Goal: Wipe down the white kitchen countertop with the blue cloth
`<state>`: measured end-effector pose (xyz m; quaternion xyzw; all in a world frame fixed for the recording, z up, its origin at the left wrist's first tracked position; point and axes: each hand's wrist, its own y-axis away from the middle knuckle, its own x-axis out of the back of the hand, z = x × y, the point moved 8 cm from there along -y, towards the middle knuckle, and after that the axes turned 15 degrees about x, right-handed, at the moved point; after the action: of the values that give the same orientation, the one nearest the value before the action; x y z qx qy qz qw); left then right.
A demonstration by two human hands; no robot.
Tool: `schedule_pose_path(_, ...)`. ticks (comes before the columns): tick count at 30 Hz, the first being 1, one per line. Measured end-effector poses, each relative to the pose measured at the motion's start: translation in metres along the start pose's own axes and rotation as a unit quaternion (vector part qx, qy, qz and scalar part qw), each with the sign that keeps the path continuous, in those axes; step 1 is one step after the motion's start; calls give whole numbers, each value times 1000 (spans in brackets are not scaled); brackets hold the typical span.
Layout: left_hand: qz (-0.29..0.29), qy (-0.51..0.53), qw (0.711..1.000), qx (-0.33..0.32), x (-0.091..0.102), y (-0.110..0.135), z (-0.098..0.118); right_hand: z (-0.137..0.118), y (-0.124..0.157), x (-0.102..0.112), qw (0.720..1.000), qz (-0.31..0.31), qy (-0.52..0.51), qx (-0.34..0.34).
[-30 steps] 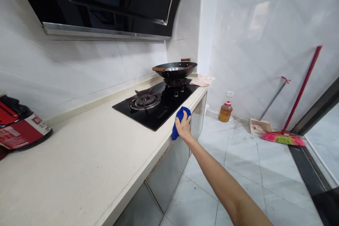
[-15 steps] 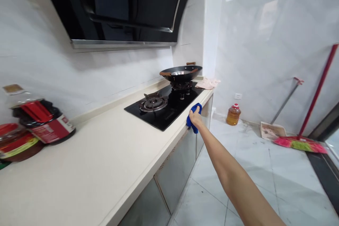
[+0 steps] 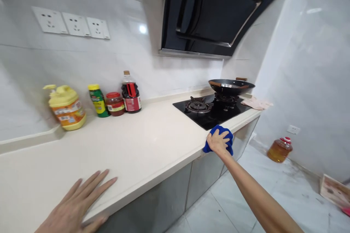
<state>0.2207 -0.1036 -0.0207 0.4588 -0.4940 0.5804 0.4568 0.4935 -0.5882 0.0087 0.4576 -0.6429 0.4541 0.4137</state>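
A: Where are the hands?
B: The right hand [image 3: 218, 141], right of the frame's centre, has hold of a blue cloth [image 3: 230, 145], fingers splayed over it, at the front edge of the worktop [image 3: 142, 142].
A: And the left hand [image 3: 78, 202]?
B: Lower left, grasping nothing, its fingers stretched out over the worktop by the edge. It's cut off by the frame and a bit blurred, so I can't say whether the whole palm rests there.
A: What's nearest the cloth?
B: The black cooktop [image 3: 210, 119], just beyond it. A wok [image 3: 232, 91] sits on the far burner, and a pale pink cloth [image 3: 257, 103] lies beside the cooktop, right of centre.
A: Further off?
B: Along the wall at middle left, a yellow pump bottle [image 3: 67, 108], a green bottle [image 3: 98, 101], a red-lidded jar [image 3: 115, 105] and a dark bottle with a red label [image 3: 132, 98].
A: Anything around those?
B: The range hood [image 3: 213, 11] fills the upper right of centre; a red-capped jug [image 3: 279, 150] stands on the floor [image 3: 218, 213], far right.
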Motion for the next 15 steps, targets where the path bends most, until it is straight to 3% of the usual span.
schedule_pose_path(3,-16,-2,1000,-6,7,0,12,-50,38,6,993,28,85,80)
schedule_pose_path(7,-5,19,1000,-2,11,2,14,-137,84,0,960,-26,130,248)
schedule_pose_path(12,-26,59,998,17,15,4,18,-267,148,-25,876,-139,37,461)
schedule_pose_path(15,-18,103,994,34,26,10,17,-320,201,-30,817,-169,-33,550)
